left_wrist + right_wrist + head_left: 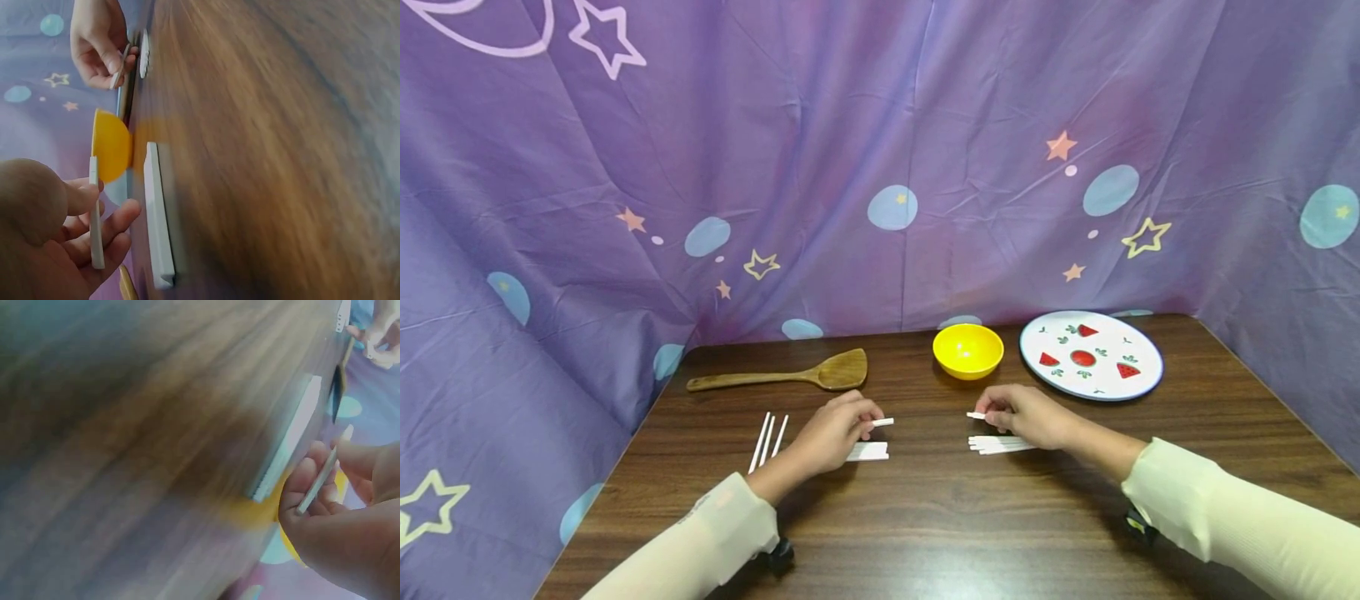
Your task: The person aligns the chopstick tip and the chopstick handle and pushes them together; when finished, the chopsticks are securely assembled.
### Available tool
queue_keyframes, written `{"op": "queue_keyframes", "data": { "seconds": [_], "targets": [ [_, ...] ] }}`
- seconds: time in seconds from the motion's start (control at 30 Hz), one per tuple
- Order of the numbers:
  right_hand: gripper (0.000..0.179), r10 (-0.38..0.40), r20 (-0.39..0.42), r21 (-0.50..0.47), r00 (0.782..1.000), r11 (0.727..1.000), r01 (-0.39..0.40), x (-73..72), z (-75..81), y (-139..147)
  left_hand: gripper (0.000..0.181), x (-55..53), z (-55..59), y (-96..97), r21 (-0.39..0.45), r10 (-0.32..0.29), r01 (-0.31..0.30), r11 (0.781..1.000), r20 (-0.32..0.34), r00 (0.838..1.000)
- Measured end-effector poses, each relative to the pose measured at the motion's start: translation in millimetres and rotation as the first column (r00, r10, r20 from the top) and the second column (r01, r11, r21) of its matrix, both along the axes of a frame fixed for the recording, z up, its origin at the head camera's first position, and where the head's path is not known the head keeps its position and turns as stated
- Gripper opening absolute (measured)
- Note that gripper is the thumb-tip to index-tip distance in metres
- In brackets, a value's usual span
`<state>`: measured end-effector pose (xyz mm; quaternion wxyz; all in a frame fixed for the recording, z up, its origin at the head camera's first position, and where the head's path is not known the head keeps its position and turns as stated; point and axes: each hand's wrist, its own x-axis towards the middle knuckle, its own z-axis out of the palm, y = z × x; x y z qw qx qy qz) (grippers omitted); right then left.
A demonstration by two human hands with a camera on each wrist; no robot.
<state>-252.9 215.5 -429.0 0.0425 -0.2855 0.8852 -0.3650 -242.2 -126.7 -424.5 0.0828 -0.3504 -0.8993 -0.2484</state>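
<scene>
one brown table (910,517); one patterned plate (1039,335), set back, presumably to free the front; left hand (838,429) and right hand (1030,415), well apart, near left bundle (870,452) and right bundle (996,444), pinching respectively one white stick (96,237) and a second stick (317,481), presumably for fine control.

It looks like a screened indoor corner; whether in a home or a studio, I cannot tell. A purple star-printed curtain (820,150) hangs from nine o'clock through twelve to three, around a wood-grain counter (925,525). Household cooking is suggested by a wooden spatula (842,371) at ten, a yellow bowl (967,362) near twelve, and a watermelon-patterned plate (1103,360) at two.
</scene>
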Motion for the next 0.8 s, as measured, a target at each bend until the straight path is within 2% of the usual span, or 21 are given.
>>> {"op": "queue_keyframes", "data": {
  "seconds": [0.13,0.37,0.53,0.67,0.8],
  "targets": [
    [0.008,0.028,-0.056,-0.012,0.998,1.000,-0.029,3.0,5.8,-6,0.014,4.9,6.6,5.8,0.011,-0.029,0.029,1.000,0.035,0.999],
    [0.009,0.042,-0.103,-0.001,0.994,0.999,-0.042,11.4,13.9,-20,0.014,9.1,11.9,14.9,-0.008,-0.038,0.037,0.999,-0.030,0.999],
    [0.010,0.047,-0.169,0.009,0.984,0.999,-0.046,18.1,17.8,-29,0.013,10.9,13.4,20.7,0.036,-0.052,0.053,0.998,-0.015,0.999],
    [0.013,0.058,-0.175,0.015,0.983,0.998,-0.056,22.9,21.4,-35,0.014,12.6,14.6,24.8,0.059,-0.064,0.064,0.996,-0.010,0.998],
    [0.014,0.065,-0.185,0.022,0.981,0.998,-0.062,27.1,25.0,-39,0.015,13.4,15.2,27.5,0.053,-0.069,0.071,0.996,-0.035,0.997]
  ]
}}
